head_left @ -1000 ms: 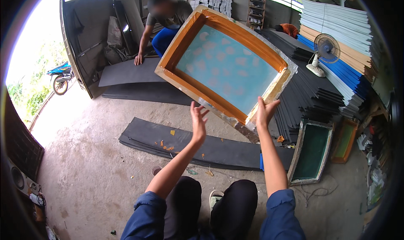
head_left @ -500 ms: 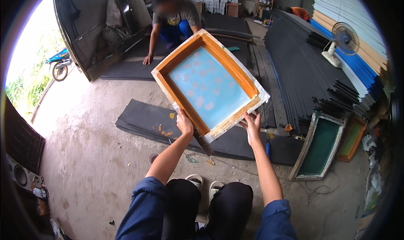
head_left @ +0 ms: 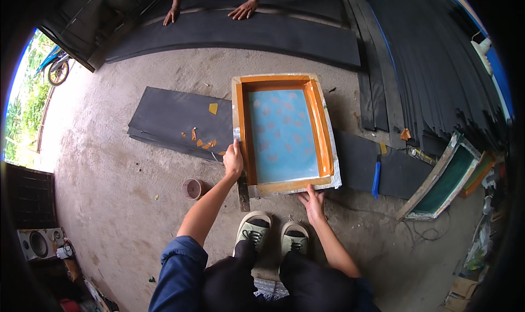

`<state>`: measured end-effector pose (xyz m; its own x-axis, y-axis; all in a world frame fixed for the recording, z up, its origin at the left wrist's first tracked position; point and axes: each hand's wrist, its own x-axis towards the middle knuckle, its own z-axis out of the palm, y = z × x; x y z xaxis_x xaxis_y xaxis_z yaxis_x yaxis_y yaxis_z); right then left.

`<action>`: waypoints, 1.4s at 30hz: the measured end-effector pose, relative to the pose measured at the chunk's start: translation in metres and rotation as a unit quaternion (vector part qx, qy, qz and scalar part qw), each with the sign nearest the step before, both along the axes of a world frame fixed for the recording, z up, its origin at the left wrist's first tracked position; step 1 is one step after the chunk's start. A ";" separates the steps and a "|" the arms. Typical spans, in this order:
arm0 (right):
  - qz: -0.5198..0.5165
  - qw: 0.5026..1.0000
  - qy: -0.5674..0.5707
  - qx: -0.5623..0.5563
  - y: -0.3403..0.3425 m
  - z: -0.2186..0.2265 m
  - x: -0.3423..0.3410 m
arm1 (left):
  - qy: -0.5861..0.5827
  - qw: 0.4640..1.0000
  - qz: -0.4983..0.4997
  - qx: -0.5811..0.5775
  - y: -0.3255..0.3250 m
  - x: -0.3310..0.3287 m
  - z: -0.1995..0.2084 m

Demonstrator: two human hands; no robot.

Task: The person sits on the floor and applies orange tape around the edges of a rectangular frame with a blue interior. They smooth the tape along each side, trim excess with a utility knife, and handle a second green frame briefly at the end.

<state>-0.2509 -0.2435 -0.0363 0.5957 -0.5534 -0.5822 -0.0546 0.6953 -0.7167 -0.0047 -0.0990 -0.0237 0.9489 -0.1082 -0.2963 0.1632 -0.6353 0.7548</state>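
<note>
A screen-printing frame (head_left: 283, 137) is held out in front of me, with pale blue mesh marked by pinkish patches and orange tape along its inner walls. My left hand (head_left: 233, 160) is closed on its left side, thumb up along the edge. At the near edge, toward the right corner, my right hand (head_left: 313, 202) grips it with the thumb on the rim and the fingers partly hidden underneath. A dark flat strip (head_left: 244, 196) sticks out at the near left corner beside my left hand. Under the frame lie long black sheets (head_left: 183, 121).
Orange scraps (head_left: 205, 143) and a blue-handled tool (head_left: 376, 178) lie on the black sheets. A small cup (head_left: 192, 188) stands on the floor. To the right lean more screen frames (head_left: 404, 211). Another person's hands (head_left: 244, 10) press on black sheets at the far side.
The frame has turned from a slant to nearly straight and come lower in front of me, still in both hands. My view has tilted down. The other person's second hand now shows on the sheets.
</note>
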 end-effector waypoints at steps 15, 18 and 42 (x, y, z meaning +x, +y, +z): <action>0.393 0.823 0.356 -0.204 -0.035 0.045 0.005 | -0.256 0.904 -0.226 0.256 0.034 0.021 0.031; 0.593 0.663 0.337 -0.308 -0.065 0.083 0.015 | -0.229 0.940 -0.166 0.189 0.080 0.017 0.053; 0.461 0.671 -0.131 -0.565 0.141 0.129 0.144 | -0.334 0.905 -0.159 0.209 0.210 -0.067 0.074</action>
